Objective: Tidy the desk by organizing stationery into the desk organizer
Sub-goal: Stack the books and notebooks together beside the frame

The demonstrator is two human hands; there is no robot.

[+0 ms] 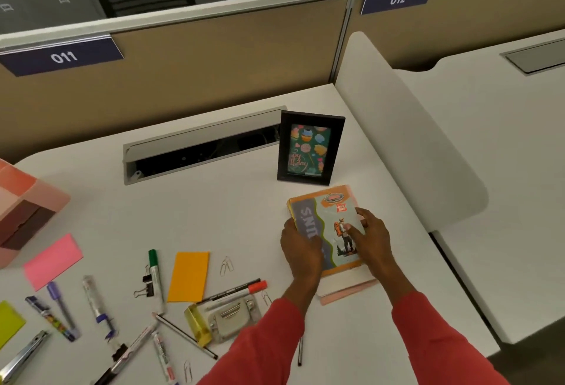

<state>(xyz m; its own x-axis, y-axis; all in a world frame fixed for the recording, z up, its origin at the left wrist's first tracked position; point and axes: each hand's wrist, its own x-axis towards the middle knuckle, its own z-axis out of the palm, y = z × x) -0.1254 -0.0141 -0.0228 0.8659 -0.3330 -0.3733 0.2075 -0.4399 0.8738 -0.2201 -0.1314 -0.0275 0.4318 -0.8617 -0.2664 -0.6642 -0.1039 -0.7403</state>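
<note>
both hands are on a small stack of notebooks (331,228) that lies on the white desk (232,210), to the right of the middle. the left hand (301,250) holds the left edge of the stack, its fingers curled around the side. the right hand (371,239) lies on the cover from the right, with the thumb pressed on the picture of a hiker and the fingers at the right edge. both sleeves are red. a pink sheet shows under the stack at its near side.

just behind the stack, farther away, a black picture frame (310,147) stands upright with a birthday card in it. the pink desk organizer (27,207) is at the far left edge of the view, well apart from the hands.

the other stationery is spread on the near left part of the desk: a pink sticky pad (53,260), an orange sticky pad (189,276), a green marker (155,271) with two black binder clips (146,285) just beside it, a red-capped marker (241,290), a hole punch (232,316), and several pens and paper clips, some of them blurred
</note>
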